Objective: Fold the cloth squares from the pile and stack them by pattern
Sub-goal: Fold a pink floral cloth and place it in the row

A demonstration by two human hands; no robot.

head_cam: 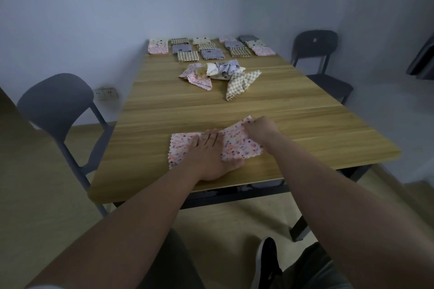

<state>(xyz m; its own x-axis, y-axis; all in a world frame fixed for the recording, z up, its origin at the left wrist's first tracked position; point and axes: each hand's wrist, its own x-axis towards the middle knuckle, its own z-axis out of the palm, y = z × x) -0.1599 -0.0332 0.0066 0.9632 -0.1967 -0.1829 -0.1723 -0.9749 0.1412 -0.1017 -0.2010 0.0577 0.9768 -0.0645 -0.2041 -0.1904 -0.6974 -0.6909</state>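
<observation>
Cloth (182,148) under flat left grip (209,155), right grip (259,128) pinching its corner, pile (220,74) beyond, grey chair (56,101) alongside

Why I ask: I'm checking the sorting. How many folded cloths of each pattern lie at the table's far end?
Pink flowered cloths: 3
Cream dotted cloths: 3
Checked cloths: 4
Grey cloths: 4
Total: 14
</observation>
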